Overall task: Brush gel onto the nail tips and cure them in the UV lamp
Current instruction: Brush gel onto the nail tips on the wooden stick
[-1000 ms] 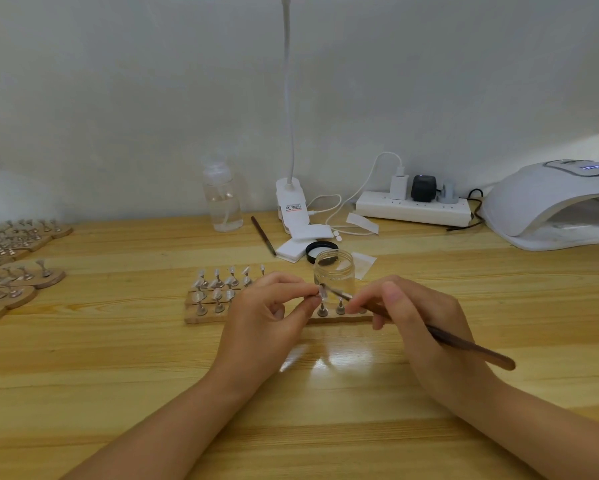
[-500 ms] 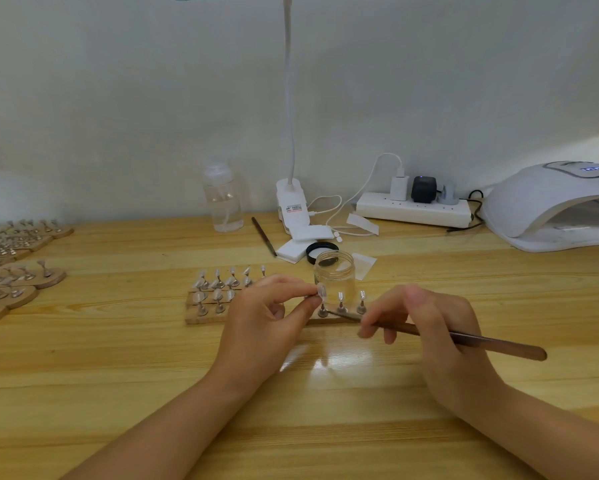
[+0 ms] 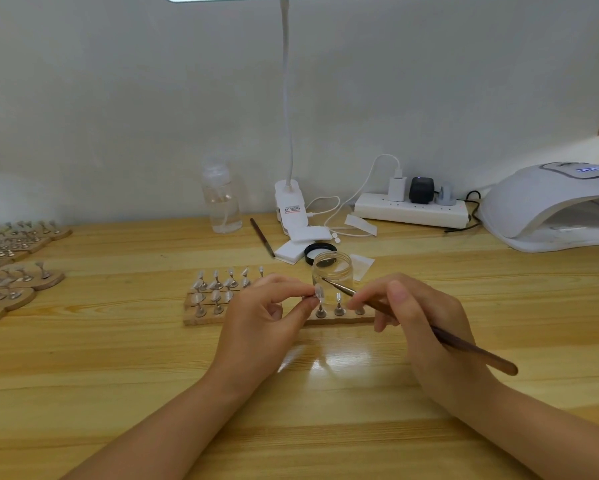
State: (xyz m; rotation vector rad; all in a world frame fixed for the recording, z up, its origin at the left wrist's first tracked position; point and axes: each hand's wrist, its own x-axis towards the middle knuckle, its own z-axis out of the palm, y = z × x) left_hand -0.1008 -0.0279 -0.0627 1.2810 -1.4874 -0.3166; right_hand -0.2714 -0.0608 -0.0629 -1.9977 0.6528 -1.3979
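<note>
My left hand (image 3: 266, 317) pinches a clear nail tip (image 3: 319, 292) on its small stand, just above the wooden holder board (image 3: 343, 319). My right hand (image 3: 415, 317) grips a brown gel brush (image 3: 464, 344); its bristle end points up-left, just right of the held tip and in front of the open clear gel jar (image 3: 332, 271). Several more nail tips (image 3: 221, 284) stand on metal pegs on the board's left part. The white UV lamp (image 3: 547, 206) sits at the far right, its opening facing me.
A jar lid (image 3: 320, 251), white pads (image 3: 292, 249) and a second brush (image 3: 261, 236) lie behind the board. A pump bottle (image 3: 220, 199), clip lamp base (image 3: 289, 206) and power strip (image 3: 412, 211) line the wall. More wooden holders (image 3: 10, 268) fill the left edge.
My right hand dropped the brush tip towards the board, then raised it back up near the nail tip and jar. My left hand kept its pinch almost still.
</note>
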